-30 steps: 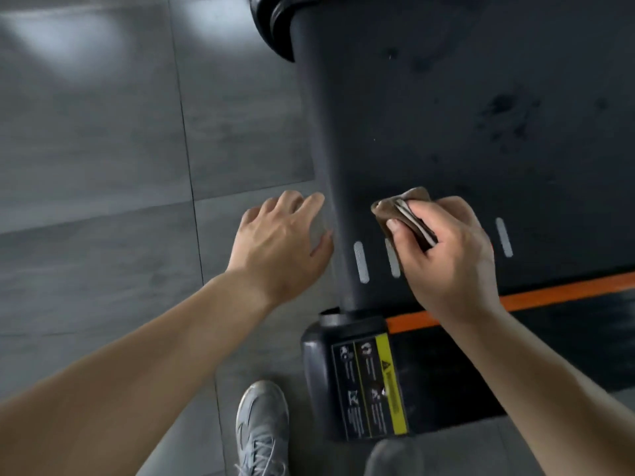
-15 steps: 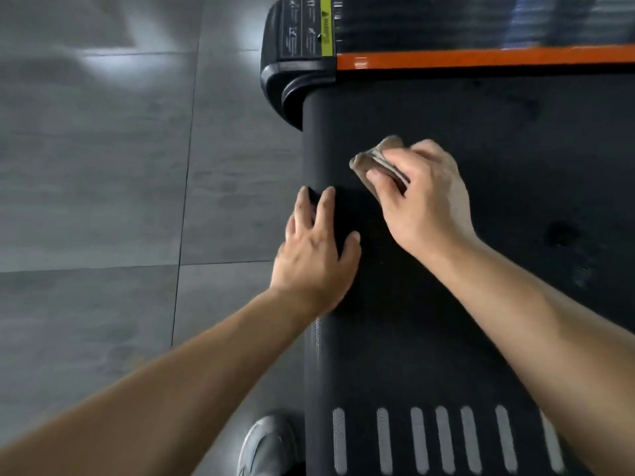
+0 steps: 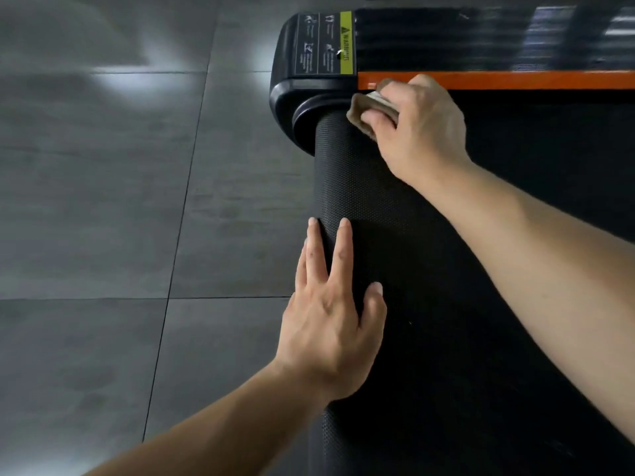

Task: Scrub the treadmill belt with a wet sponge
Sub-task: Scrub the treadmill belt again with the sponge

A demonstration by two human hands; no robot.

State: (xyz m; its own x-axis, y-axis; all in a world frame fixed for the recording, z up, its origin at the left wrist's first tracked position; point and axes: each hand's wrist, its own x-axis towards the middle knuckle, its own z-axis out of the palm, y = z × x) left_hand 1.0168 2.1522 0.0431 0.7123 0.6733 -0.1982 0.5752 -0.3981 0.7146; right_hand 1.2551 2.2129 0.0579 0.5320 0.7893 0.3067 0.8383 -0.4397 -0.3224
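The black textured treadmill belt (image 3: pixel 429 269) fills the right half of the view, curving down over its rounded end. My right hand (image 3: pixel 419 132) grips a brownish sponge (image 3: pixel 360 113) and presses it onto the belt at the far corner, beside the black end cap (image 3: pixel 288 97). Most of the sponge is hidden under my fingers. My left hand (image 3: pixel 333 321) rests flat on the belt's rounded edge nearer to me, fingers straight and spread, thumb on the belt's top.
An orange stripe (image 3: pixel 515 80) runs along the side rail just beyond the sponge. A yellow and black warning label (image 3: pixel 326 42) sits on the end cap. Grey floor tiles (image 3: pixel 120 218) lie to the left of the treadmill.
My right hand has slid the sponge along the belt to the corner by the end cap. My left hand has stayed flat on the belt's edge, now farther behind the right hand.
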